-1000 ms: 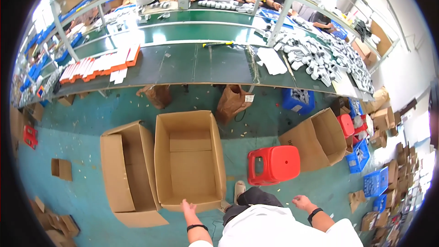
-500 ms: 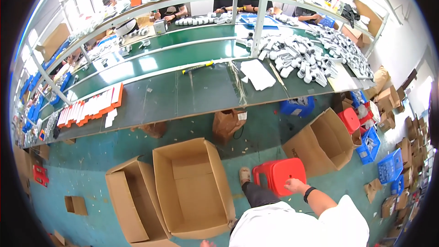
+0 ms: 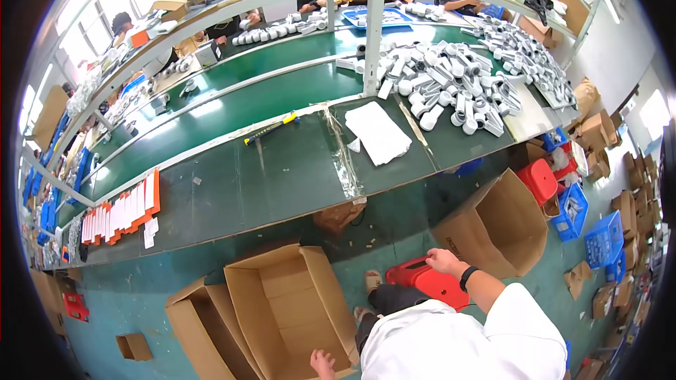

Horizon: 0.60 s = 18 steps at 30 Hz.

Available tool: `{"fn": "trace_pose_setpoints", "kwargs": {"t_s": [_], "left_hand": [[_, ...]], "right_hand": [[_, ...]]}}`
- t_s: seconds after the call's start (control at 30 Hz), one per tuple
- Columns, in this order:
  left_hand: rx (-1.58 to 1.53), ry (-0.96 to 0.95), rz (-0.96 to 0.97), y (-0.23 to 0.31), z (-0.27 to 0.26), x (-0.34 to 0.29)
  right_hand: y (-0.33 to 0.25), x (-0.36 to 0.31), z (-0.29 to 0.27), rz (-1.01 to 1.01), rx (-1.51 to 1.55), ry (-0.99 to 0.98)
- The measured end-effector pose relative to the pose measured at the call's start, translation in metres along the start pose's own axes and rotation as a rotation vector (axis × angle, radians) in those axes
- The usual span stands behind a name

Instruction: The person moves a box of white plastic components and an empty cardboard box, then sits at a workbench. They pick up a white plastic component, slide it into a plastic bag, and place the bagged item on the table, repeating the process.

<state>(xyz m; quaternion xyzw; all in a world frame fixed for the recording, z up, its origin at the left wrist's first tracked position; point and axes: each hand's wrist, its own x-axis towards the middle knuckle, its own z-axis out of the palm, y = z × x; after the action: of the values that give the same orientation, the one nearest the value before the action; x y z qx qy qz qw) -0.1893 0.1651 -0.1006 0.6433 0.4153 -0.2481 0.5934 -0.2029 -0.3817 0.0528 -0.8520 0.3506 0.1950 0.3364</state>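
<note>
My right hand (image 3: 443, 261), with a dark band on its wrist, hangs above the far edge of a red plastic stool (image 3: 443, 290). Its fingers are curled together and I see nothing in them. Low in the view, my left hand (image 3: 322, 364) has its fingers loosely apart and is empty. It appears over the near right part of an open cardboard box (image 3: 243, 288); whether it touches the box I cannot tell. Ahead runs a dark green workbench (image 3: 282, 176) bearing a heap of grey-and-white plastic fittings (image 3: 451, 84), white sheets (image 3: 377, 132) and a yellow-and-black tool (image 3: 272, 127).
Orange-and-white flat packs (image 3: 123, 211) line the bench's left end. Another open carton (image 3: 493, 222) stands beyond the stool. Blue crates (image 3: 603, 239) and several cartons fill the right side. A metal post (image 3: 374, 28) carries the shelf. Other people sit across the bench.
The view has shifted closer to the bench. My right hand has moved forward across the stool to its far edge. My left hand has come further into view by the box.
</note>
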Motion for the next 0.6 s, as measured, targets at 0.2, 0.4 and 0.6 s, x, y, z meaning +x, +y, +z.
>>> {"fn": "trace_pose_setpoints", "kwargs": {"t_s": [0.2, 0.4, 0.6], "left_hand": [[0.144, -0.081, -0.11, -0.018, 0.031, -0.014], [0.388, -0.242, -0.197, -0.057, 0.075, -0.02], [0.771, -0.368, -0.014, -0.046, 0.146, -0.004]], "right_hand": [[0.011, 0.023, -0.007, -0.081, 0.057, 0.234], [-0.027, 0.085, -0.067, -0.205, 0.117, 0.434], [-0.058, 0.187, -0.147, -0.544, -0.1, 0.662]]}}
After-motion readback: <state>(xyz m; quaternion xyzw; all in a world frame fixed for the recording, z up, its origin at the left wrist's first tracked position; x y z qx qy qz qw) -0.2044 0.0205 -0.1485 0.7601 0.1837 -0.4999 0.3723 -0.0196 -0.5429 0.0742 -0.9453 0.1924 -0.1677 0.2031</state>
